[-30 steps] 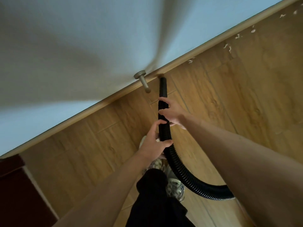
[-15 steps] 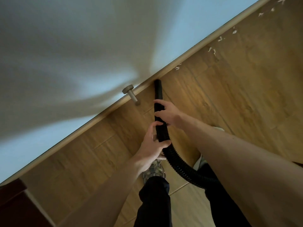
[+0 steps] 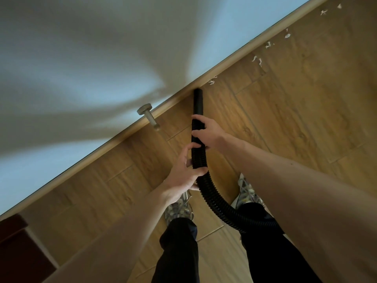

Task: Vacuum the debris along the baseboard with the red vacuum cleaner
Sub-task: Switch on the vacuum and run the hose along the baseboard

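A black ribbed vacuum hose (image 3: 212,203) runs up from between my legs to a smooth nozzle (image 3: 198,102) whose tip sits at the wooden baseboard (image 3: 234,60). My right hand (image 3: 208,131) grips the hose just below the nozzle. Lower down, my left hand (image 3: 185,172) grips the ribbed part. Small white scraps of debris (image 3: 212,81) lie just right of the nozzle tip, and more scraps (image 3: 257,60) trail along the baseboard toward the upper right. The red vacuum body is out of view.
A metal door stopper (image 3: 147,115) sticks up from the floor by the baseboard, left of the nozzle. A pale wall (image 3: 102,58) fills the upper left. Dark red furniture (image 3: 18,248) stands at the lower left. My shoes (image 3: 245,193) rest on the wood floor.
The nozzle has slid right along the baseboard, away from the door stopper and toward the white scraps. My feet have stepped along with it. Both hands keep their grip.
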The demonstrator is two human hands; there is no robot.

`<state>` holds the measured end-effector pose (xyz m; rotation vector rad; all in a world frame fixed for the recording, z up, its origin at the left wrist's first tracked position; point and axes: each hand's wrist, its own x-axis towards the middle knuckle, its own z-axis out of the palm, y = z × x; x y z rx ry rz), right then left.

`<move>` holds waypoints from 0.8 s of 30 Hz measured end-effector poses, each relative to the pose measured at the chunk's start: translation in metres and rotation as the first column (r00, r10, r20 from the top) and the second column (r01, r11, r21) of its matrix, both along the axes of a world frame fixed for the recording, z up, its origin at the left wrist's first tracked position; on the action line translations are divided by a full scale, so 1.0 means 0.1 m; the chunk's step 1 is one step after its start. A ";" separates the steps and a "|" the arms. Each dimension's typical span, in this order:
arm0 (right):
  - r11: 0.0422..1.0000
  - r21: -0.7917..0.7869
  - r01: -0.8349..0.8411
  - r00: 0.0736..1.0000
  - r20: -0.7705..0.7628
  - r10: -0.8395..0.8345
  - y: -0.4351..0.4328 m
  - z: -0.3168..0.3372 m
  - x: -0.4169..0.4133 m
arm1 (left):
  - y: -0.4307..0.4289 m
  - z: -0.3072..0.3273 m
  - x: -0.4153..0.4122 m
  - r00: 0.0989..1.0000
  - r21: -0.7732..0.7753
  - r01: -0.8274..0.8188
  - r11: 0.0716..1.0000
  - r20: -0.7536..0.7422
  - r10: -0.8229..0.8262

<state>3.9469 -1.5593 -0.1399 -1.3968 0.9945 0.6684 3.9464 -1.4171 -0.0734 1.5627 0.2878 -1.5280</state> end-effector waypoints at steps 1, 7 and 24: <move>1.000 0.005 0.011 1.000 0.007 -0.011 -0.03 -0.02 0.00 | -0.03 -0.01 0.01 1.000 -0.001 0.009 1.000 0.001 -0.009; 0.998 0.046 0.046 0.999 0.024 -0.047 -0.16 -0.07 -0.05 | -0.17 -0.01 0.00 0.999 0.008 0.034 0.999 -0.005 -0.034; 0.999 0.024 0.047 0.997 0.054 -0.048 -0.51 -0.09 -0.20 | -0.54 -0.08 -0.15 1.000 0.060 0.016 0.998 -0.003 -0.016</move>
